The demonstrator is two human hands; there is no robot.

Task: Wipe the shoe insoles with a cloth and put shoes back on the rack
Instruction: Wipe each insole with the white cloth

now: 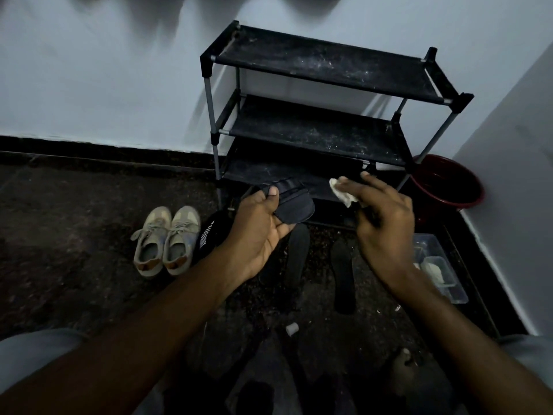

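My left hand [260,226] grips a dark insole [294,202] by its edge, thumb on top, held in front of the rack's lowest shelf. My right hand [386,220] is closed around a crumpled white cloth [341,190], a short gap to the right of the insole, not touching it. Two more dark insoles lie on the floor below my hands, one [297,253] under the left hand and one [344,277] to its right. A black shoe [209,235] with white lettering sits partly behind my left wrist. The black three-tier shoe rack [323,67] stands against the wall with bare, dusty shelves.
A pair of beige sneakers [166,239] stands on the dark floor at left. A dark red bucket [449,187] sits right of the rack in the corner. A clear plastic container [440,268] lies by the right wall. A small white cap [291,328] lies near my knees.
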